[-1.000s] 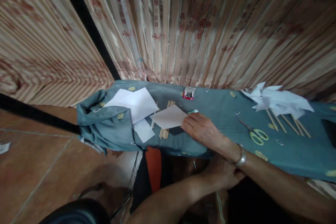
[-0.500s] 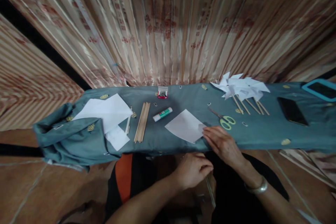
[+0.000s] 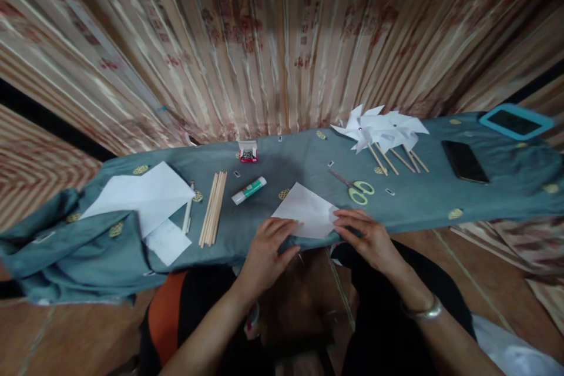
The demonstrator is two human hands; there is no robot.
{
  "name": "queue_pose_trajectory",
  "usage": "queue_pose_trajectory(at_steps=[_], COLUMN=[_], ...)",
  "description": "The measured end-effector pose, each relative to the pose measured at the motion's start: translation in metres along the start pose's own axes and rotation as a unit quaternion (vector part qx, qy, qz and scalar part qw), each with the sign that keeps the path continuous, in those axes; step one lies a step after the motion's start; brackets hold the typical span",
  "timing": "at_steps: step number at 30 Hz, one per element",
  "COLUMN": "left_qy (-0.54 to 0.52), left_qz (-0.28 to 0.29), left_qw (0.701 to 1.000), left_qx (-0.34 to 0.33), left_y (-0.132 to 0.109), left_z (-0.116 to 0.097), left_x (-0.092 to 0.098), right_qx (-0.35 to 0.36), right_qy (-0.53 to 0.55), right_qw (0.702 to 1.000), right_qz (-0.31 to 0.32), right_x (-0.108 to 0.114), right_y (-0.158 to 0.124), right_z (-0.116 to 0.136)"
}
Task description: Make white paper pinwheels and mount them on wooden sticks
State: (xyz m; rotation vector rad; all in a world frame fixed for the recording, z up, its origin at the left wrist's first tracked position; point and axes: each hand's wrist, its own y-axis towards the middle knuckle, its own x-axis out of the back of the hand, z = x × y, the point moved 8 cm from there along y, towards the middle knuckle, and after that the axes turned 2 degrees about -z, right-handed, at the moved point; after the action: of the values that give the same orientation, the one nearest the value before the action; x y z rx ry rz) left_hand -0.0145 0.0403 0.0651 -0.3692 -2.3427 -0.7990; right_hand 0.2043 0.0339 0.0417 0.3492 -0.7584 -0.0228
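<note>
A square sheet of white paper (image 3: 306, 205) lies with one corner toward the back, near the front edge of the cloth-covered table. My left hand (image 3: 271, 249) rests on its left corner, fingers stretched out and thumb apart. At the right corner, my right hand (image 3: 368, 241) has the paper's edge between its fingertips and thumb. Behind the right hand lie scissors with light green handles (image 3: 361, 192). A glue stick (image 3: 249, 191) with a green label is on the left, beyond my left hand. Several thin wooden sticks (image 3: 213, 210) lie side by side further left.
White paper pinwheels (image 3: 365, 129) on sticks lie at the back right. Beyond them are a black phone (image 3: 465, 161) and a blue-framed tablet (image 3: 515, 121). A small red box (image 3: 248, 154) stands open at the back. More white paper (image 3: 141, 191) and a white pen (image 3: 188, 214) lie left.
My left hand has risen from below the table edge onto the paper's left corner. The right hand stays at the right corner. The view has shifted to the right.
</note>
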Motion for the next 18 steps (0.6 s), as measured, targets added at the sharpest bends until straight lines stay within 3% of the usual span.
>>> queue_pose_trajectory(at_steps=[5, 18], left_qy=[0.021, 0.031], left_qz=[0.033, -0.008], left_qw=[0.999, 0.99], left_qx=[0.033, 0.14], left_y=[0.001, 0.004], left_z=[0.016, 0.052], left_x=[-0.011, -0.011], right_qx=[-0.047, -0.133], right_qy=[0.07, 0.148], right_qw=[0.996, 0.976], right_qz=[-0.007, -0.086], right_x=[-0.008, -0.02], right_y=[0.008, 0.043], right_z=[-0.01, -0.043])
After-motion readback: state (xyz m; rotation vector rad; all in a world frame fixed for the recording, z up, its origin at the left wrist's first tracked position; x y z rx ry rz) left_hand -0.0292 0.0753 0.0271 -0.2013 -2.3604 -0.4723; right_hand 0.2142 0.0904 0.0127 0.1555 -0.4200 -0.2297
